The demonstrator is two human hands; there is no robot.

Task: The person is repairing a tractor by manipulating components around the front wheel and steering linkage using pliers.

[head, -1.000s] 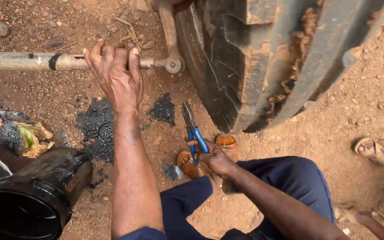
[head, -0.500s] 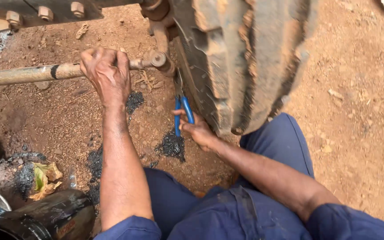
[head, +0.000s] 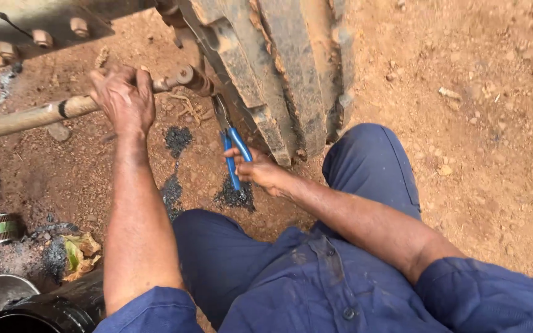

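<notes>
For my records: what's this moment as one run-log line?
left hand: grips rod | right hand: holds blue-handled pliers beside tyre | ground: oil stains

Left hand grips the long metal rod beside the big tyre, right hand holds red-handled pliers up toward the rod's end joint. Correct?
Not quite: the head view shows the pliers have blue handles, not red. Otherwise right: the left hand grips the rod beside the tyre, and the right hand holds the pliers.
</notes>
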